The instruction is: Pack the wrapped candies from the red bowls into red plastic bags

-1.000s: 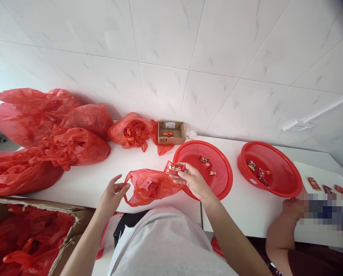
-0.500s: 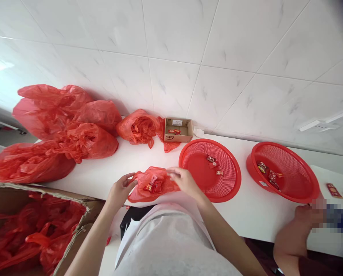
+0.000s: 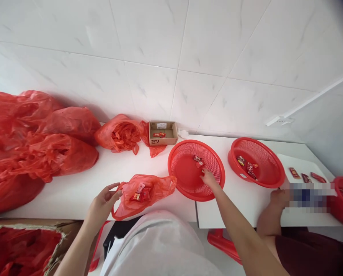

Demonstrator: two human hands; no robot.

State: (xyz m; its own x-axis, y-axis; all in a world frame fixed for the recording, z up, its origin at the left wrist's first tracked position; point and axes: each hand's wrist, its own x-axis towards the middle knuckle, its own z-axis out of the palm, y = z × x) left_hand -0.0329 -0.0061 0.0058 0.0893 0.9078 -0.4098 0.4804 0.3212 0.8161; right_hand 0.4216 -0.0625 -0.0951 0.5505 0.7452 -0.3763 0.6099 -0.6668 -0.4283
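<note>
My left hand (image 3: 105,200) pinches the left edge of a thin red plastic bag (image 3: 160,188) lying spread on the table. On that bag rest several small red wrapped snack packets (image 3: 142,193). My right hand (image 3: 208,178) reaches into a red mesh plastic basket (image 3: 185,184), fingertips drawn together low on its inner right side. Whatever is between those fingers is too small and covered to make out. Just beyond the fingertips, two small packets (image 3: 198,160) lie in the basket.
Stuffed red plastic bags (image 3: 68,157) crowd the table's left side. A small cardboard box (image 3: 163,140) stands by the wall. Lower left is a large carton (image 3: 56,245) of red bags. At right, a second basket (image 3: 256,184) stands near a co-worker's hand (image 3: 278,199) and a white tray (image 3: 283,159).
My right hand has left the bag and moved right into the basket, covering where a third packet lay. My left hand stays at the bag's left edge. The view has shifted right.
</note>
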